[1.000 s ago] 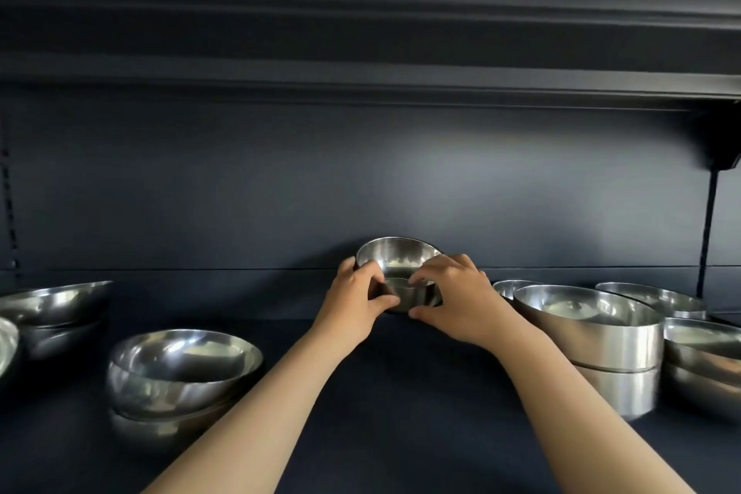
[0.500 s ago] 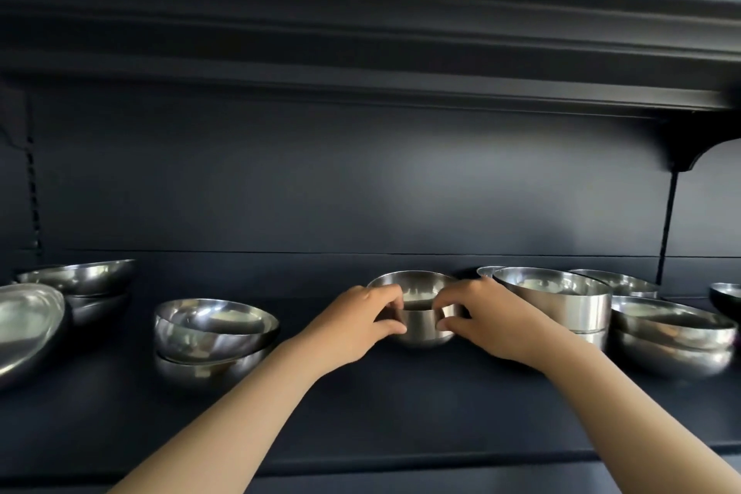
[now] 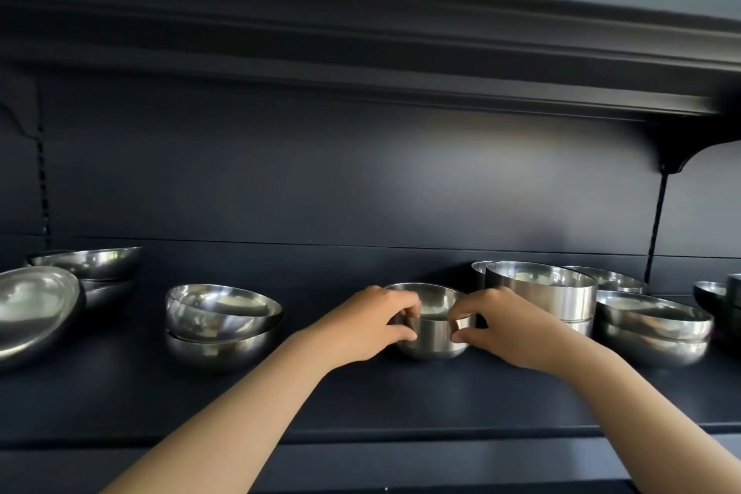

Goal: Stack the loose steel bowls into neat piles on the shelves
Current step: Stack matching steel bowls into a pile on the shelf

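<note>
- the small steel bowl [image 3: 432,327] now sits low on the shelf [image 3: 401,405], mid-length and toward its back edge; a second ago it was tilted up off the surface between both hands.
- left hand [image 3: 363,327] and right hand [image 3: 507,329] pinch its rim from either side, thumbs on the outer wall, fingers [image 3: 409,307] curled over the lip.
- whether a second bowl is nested inside, i cannot tell.
- likely meaning: this bowl is placed, and release comes next.
- just beside it toward the right end stands a straight-sided bowl stack [image 3: 543,293]; a rounded bowl pile [image 3: 222,321] sits toward the left end.
</note>
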